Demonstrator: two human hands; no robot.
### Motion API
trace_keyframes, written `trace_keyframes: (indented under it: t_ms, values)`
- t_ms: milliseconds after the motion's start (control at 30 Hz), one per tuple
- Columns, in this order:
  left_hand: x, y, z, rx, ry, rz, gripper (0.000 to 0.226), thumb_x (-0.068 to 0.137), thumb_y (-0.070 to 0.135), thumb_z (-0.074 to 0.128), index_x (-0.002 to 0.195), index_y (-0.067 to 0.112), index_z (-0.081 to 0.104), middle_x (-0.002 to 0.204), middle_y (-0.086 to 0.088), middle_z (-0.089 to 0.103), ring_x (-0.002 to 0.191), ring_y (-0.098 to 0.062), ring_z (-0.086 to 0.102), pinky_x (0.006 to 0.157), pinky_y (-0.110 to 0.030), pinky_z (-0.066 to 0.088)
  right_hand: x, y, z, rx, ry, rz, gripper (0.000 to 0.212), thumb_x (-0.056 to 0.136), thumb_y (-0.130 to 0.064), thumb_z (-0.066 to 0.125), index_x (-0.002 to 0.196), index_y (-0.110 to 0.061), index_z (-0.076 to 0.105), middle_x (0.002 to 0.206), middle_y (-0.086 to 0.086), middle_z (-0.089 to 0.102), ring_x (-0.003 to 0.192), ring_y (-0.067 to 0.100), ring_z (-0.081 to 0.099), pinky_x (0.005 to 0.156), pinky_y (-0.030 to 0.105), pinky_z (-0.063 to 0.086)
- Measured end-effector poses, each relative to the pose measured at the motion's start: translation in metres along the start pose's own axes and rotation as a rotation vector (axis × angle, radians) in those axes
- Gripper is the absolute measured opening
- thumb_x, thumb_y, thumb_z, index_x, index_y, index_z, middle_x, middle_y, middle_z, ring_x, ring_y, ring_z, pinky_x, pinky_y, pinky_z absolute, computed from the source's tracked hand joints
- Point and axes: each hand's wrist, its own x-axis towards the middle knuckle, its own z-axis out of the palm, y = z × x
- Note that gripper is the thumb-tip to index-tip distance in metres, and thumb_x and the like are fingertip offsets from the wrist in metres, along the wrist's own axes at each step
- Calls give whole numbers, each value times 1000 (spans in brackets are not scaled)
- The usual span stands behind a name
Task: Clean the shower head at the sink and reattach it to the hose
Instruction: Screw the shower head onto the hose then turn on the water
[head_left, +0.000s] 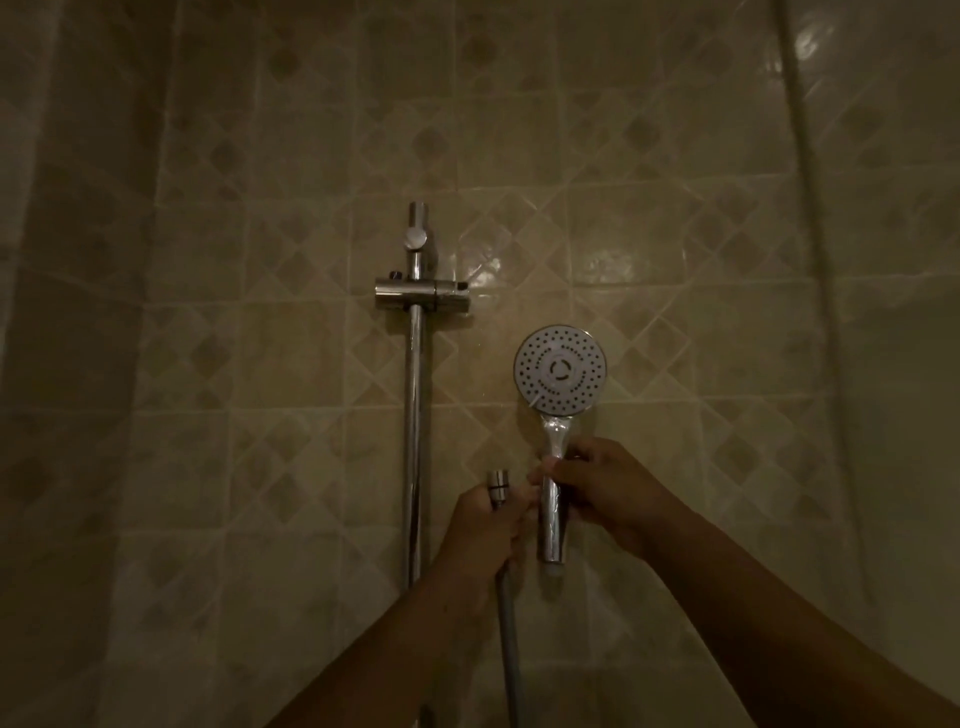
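A chrome shower head (560, 370) with a round white spray face points toward me, held upright in front of the tiled wall. My right hand (602, 491) grips its chrome handle near the middle, and the handle's open lower end hangs free. My left hand (485, 530) grips the grey hose (509, 639) just below its chrome end nut (498, 486). The nut stands upright, a little left of the handle and apart from it. The hose runs down out of view between my forearms.
A vertical chrome slide rail (415, 441) is fixed to the beige tiled wall (260, 364), left of my hands. An empty chrome holder bracket (423, 295) sits on the rail. A pale shower curtain (62, 312) hangs at the far left.
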Motion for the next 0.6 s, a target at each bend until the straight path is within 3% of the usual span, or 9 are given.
trace_keyframes:
  t_ms: [100, 200, 400, 600]
  values:
    - [-20, -17, -10, 12, 2, -59, 22, 97, 31, 62, 83, 15, 61, 59, 3, 51, 48, -10, 45, 44, -24, 35, -12, 8, 11, -7, -25, 27, 12, 92, -5, 60, 102, -1, 66, 99, 22, 73, 77, 23, 73, 56, 24, 54]
    - [-43, -33, -20, 69, -28, -127, 22, 102, 24, 53, 83, 14, 58, 51, 8, 49, 42, -6, 44, 41, -22, 35, -22, 21, 23, 43, -45, 41, 13, 94, -5, 59, 105, -2, 65, 96, 17, 75, 75, 21, 73, 56, 23, 54]
    - [-92, -69, -41, -3, -181, -216, 24, 103, 18, 52, 79, 16, 51, 50, 9, 39, 40, -6, 34, 42, -22, 28, -38, 55, 43, 56, -66, 44, 14, 96, -10, 57, 107, -6, 63, 97, 14, 75, 83, 24, 73, 73, 35, 58]
    - [-143, -128, -78, -22, -246, -377, 18, 102, 18, 54, 85, 14, 48, 54, 6, 44, 42, -6, 38, 42, -21, 33, -68, 87, 65, 119, -20, 105, 16, 97, -9, 55, 111, -2, 60, 99, 15, 73, 88, 27, 73, 77, 40, 59]
